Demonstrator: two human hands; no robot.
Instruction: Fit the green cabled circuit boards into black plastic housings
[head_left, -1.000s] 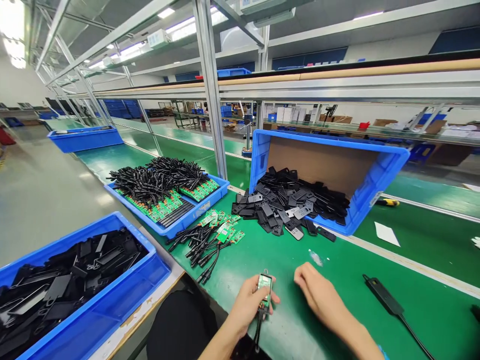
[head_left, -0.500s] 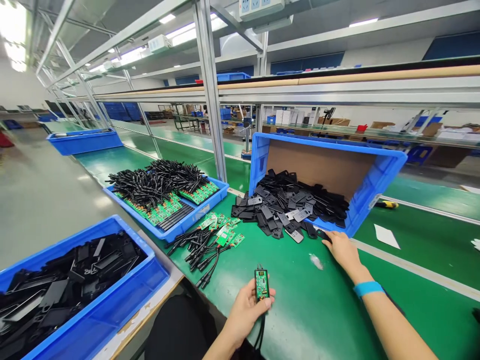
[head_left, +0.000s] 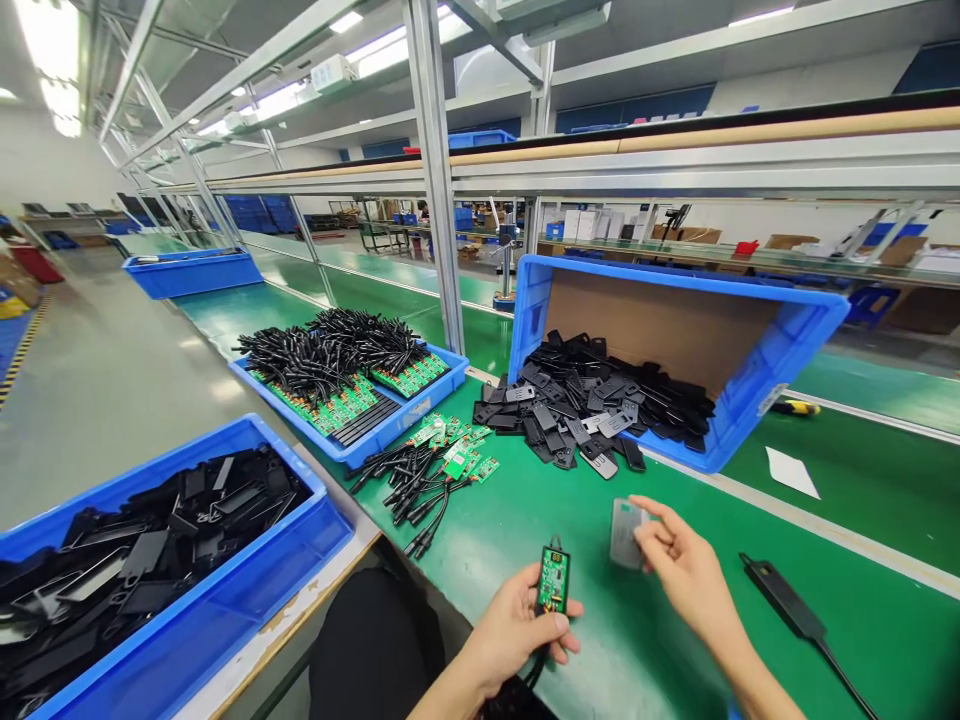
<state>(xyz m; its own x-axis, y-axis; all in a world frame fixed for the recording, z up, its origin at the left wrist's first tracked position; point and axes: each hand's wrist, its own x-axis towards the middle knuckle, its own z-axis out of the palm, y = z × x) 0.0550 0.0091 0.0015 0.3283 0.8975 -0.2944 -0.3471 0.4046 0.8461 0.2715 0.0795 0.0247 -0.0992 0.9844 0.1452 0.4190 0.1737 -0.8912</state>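
My left hand (head_left: pixel 517 625) is closed around a black plastic casing with a green circuit board (head_left: pixel 553 580) lying in it. A small display shows at the board's top end, and black cables hang down below my fingers. To the right, my right hand (head_left: pixel 679 560) pinches a thin flat cover plate (head_left: pixel 625 535) by its right edge; it looks grey from glare and slightly blurred. The plate is held apart from the casing. Beyond it, a heap of black cover plates (head_left: pixel 577 400) spills from a tipped blue bin (head_left: pixel 806 320).
Loose circuit boards with black cables (head_left: pixel 442 470) lie left of the heap. A blue tray (head_left: pixel 397 430) behind them carries more boards. Black casings fill a blue bin (head_left: pixel 330 545) at lower left. At right lie a closed black device (head_left: pixel 784 598) and white paper (head_left: pixel 793 472).
My right hand has come back from the heap toward my left hand with a cover plate in its fingers. The view has turned, and the closed device at right now shows.
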